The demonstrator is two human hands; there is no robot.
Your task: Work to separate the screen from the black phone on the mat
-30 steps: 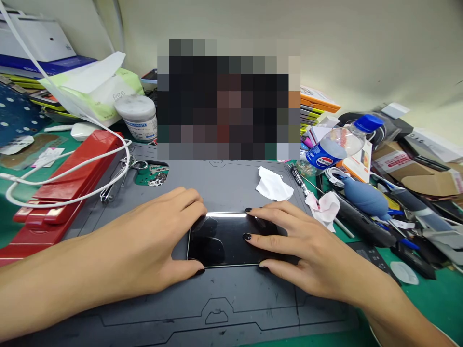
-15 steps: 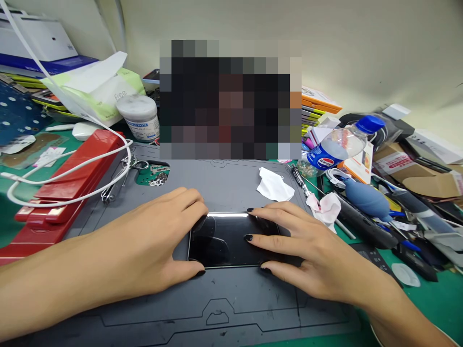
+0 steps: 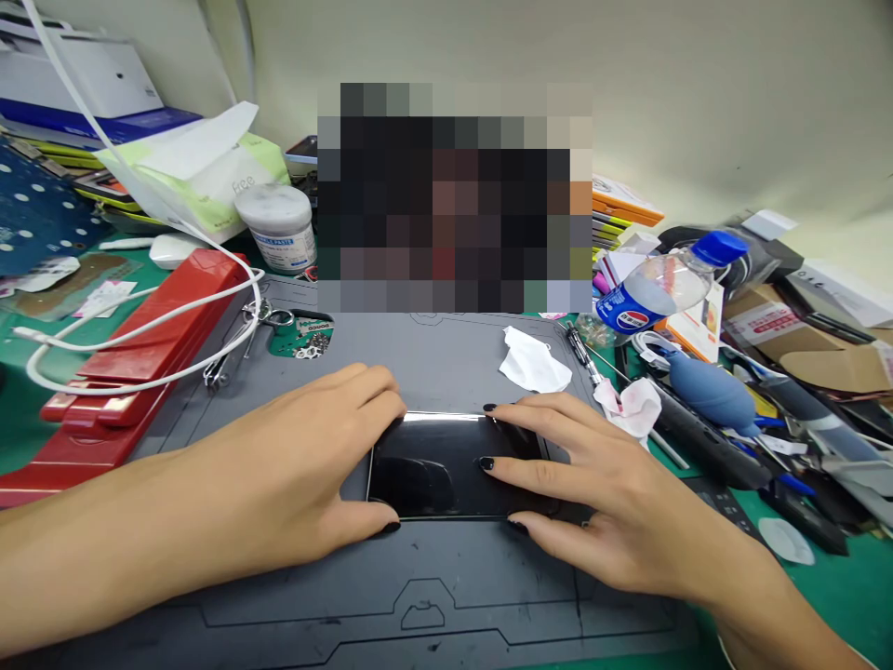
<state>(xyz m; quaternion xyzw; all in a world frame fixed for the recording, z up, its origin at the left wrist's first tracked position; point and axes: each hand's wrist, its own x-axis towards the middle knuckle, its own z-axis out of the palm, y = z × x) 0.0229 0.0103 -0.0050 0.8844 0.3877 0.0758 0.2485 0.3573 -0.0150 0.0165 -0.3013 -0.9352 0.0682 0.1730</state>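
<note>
The left hand (image 3: 349, 442) is partly curled around the left end of a flat, glossy black rectangular phone-like device (image 3: 425, 489), its thumb along the near long edge and its fingers bent over the far one, so that it grasps the device between them. The right hand (image 3: 593, 479) is opened wider, with spread fingers: one fingertip meets the far edge, another rests on the dark glass, and the thumb touches the near edge, holding the right part. The device lies flat between the two hands, its long sides running left to right, on a dark grey rectangular mat (image 3: 293, 596) spread over a green bench (image 3: 851, 596).

A broad stretch of mat with thin black printed lines runs from the device's near edge toward the wearer. Beyond the far edge is another band of mat, bounded on the right by a crumpled white tissue (image 3: 534, 361) and on the left by a cutout holding small metal parts (image 3: 311, 352). Past the left forearm, a long red tool (image 3: 157, 344) with a looped white cable (image 3: 90, 391) over it borders that side. Beyond the right hand, a pinkish-white crumpled tissue (image 3: 632, 408) and a blue rubber bulb blower (image 3: 712, 383) crowd the mat's right side.
</note>
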